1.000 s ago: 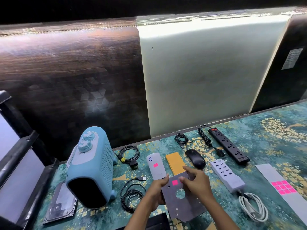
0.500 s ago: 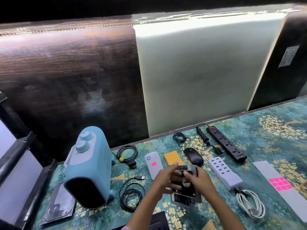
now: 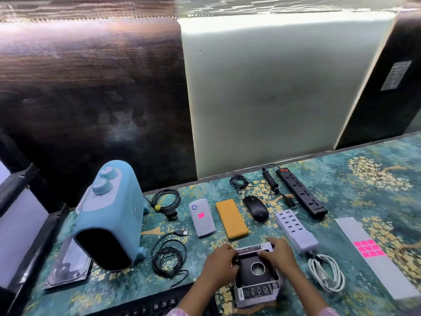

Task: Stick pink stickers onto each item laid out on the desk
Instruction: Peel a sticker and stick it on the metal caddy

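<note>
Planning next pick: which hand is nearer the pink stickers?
Right. The right hand holds the dark bracket at its right edge, toward the pink stickers; the left hand, its left edge, farther away.

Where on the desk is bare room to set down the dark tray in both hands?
The widest bare mat lies right of the power strip, behind the sticker sheet. A narrower gap runs between the white cable and that sheet. From white power bank to USB hub it is crowded.
</note>
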`<state>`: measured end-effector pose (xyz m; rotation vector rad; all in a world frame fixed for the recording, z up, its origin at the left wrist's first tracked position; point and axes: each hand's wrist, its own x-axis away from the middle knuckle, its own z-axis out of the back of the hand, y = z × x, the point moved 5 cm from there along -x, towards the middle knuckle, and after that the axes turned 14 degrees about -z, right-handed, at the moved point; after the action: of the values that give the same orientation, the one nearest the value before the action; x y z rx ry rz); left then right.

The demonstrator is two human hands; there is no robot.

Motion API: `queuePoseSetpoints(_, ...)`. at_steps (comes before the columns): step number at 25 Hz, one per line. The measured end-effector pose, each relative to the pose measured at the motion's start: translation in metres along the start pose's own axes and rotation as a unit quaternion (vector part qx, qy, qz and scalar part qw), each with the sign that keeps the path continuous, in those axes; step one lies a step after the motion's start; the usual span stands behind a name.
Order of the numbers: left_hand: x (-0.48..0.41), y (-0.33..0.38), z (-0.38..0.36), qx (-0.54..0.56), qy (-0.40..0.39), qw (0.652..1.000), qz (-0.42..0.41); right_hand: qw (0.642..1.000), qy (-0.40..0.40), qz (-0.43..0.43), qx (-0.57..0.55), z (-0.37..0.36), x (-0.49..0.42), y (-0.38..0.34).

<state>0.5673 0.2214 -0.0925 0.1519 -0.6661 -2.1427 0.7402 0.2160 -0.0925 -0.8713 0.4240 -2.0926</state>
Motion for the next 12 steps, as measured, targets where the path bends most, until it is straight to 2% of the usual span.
queuePoseSetpoints(2,-0.001,-0.001,-0.003,-0.012,0.022,1.000,0.016,0.999,0.010,0.020,0.031,0.000,0.000,0.001)
queuePoseSetpoints(5,-0.008,-0.001,-0.002,-0.019,0.089,0.994,0.055,0.998,0.015,0.046,-0.027,0.011,0.003,0.010)
queuePoseSetpoints(9,-0.032,0.016,0.000,0.066,0.179,0.980,0.062,0.985,0.077,0.065,-0.138,0.060,-0.002,0.034)
queuePoseSetpoints(12,-0.056,0.050,0.000,0.138,0.211,0.967,0.040,0.972,0.132,0.037,-0.192,0.107,-0.020,0.064)
